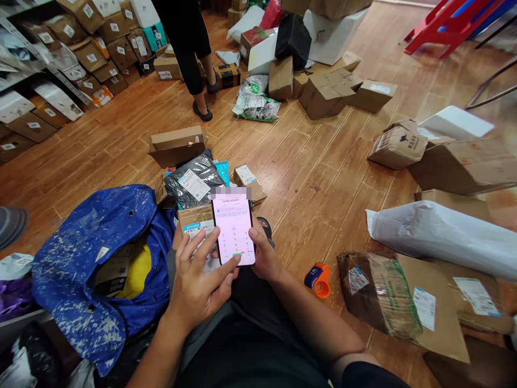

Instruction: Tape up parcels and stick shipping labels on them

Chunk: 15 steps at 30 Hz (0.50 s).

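Note:
A smartphone (233, 223) with a lit screen showing a dial pad is held in my right hand (266, 253), whose thumb lies along its right edge. My left hand (200, 272) reaches over from the left with its fingers spread. One of its fingertips touches the lower screen near a green button. Behind the phone and the left fingers, a cardboard box (189, 216) with a shipping label is partly hidden. Beyond it lies a black plastic parcel (177, 188) with a white label, beside a small labelled box (256, 187).
A blue bag (100, 215) gapes at my left. On the right lie an orange tape dispenser (322, 281), a taped carton (375, 293) and a long white parcel (436, 231). A person (186, 48) stands ahead near shelves of parcels (44, 70) and piled boxes (327, 91).

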{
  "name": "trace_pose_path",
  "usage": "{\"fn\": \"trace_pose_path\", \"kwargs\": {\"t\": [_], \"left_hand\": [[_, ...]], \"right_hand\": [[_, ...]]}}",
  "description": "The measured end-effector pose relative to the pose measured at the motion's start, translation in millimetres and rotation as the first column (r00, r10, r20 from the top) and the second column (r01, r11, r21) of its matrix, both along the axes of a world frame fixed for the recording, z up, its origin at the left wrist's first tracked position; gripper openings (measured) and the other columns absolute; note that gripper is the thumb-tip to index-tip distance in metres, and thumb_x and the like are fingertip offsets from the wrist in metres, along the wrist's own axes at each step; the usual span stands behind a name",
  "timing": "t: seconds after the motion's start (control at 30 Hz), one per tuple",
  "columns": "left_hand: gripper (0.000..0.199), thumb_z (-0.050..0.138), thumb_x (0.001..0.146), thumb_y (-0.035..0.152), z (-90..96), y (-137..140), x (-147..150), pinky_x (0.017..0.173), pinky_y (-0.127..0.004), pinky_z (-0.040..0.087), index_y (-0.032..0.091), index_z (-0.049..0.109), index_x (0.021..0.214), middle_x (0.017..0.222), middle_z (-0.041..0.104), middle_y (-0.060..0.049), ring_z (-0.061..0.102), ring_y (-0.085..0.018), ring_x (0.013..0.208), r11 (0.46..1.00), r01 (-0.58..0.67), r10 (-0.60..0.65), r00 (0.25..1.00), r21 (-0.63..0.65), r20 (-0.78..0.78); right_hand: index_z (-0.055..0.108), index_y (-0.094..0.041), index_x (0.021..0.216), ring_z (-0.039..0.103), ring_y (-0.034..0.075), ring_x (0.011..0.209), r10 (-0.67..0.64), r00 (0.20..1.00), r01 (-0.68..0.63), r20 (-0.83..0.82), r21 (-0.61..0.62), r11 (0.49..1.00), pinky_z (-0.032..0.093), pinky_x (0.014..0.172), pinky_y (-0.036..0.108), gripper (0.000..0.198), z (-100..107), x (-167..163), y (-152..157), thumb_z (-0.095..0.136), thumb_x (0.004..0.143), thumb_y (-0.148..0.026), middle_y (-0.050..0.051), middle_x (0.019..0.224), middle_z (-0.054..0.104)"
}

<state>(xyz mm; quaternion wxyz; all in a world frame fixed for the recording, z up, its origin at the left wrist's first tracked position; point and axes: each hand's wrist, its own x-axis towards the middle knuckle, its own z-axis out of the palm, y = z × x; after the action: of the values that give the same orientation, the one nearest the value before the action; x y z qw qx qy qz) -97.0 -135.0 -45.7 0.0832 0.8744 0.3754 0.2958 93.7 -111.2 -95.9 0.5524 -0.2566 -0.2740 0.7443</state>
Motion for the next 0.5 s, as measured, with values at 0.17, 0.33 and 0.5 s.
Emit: {"fn": "trace_pose_path", "kwargs": {"t": [0.17,0.33,0.5], "left_hand": [[0.04,0.066,0.099,0.015,-2.2,-1.5,-5.1,0.126,-0.061,0.034,0.033,0.076,0.133,0.175,0.039,-0.006,0.043,-0.037,0.153,0.994,-0.11,0.107,0.99,0.028,0.091],[0.061,0.071,0.1,0.037,-16.5,2.8,-19.5,0.108,-0.049,0.052,0.03,0.055,0.159,0.156,0.057,-0.014,0.06,-0.034,0.135,0.826,-0.521,0.561,0.799,-0.216,0.216],[0.075,0.071,0.094,0.066,-25.2,16.5,-35.4,0.084,-0.042,0.058,0.027,0.057,0.157,0.121,0.068,-0.01,0.067,-0.027,0.094,0.653,-0.523,0.647,0.761,-0.548,0.044]], "right_hand": [[0.068,-0.02,0.137,0.082,0.032,0.087,0.098,0.995,-0.099,-0.022,-0.034,0.995,0.064,0.046,0.029,0.061,3.3,1.7,-1.2,0.059,0.099,-0.067,0.016,0.123,0.08],[0.054,-0.024,0.151,0.083,0.033,0.091,0.109,0.99,-0.113,-0.087,-0.045,0.993,0.067,0.046,0.032,0.07,1.2,3.1,-1.6,0.063,0.097,-0.068,0.017,0.121,0.081],[0.056,-0.021,0.149,0.083,0.034,0.096,0.143,0.98,-0.153,-0.137,-0.07,0.986,0.066,0.047,0.029,0.076,-0.6,0.6,0.5,0.064,0.095,-0.075,0.019,0.124,0.08]]}}
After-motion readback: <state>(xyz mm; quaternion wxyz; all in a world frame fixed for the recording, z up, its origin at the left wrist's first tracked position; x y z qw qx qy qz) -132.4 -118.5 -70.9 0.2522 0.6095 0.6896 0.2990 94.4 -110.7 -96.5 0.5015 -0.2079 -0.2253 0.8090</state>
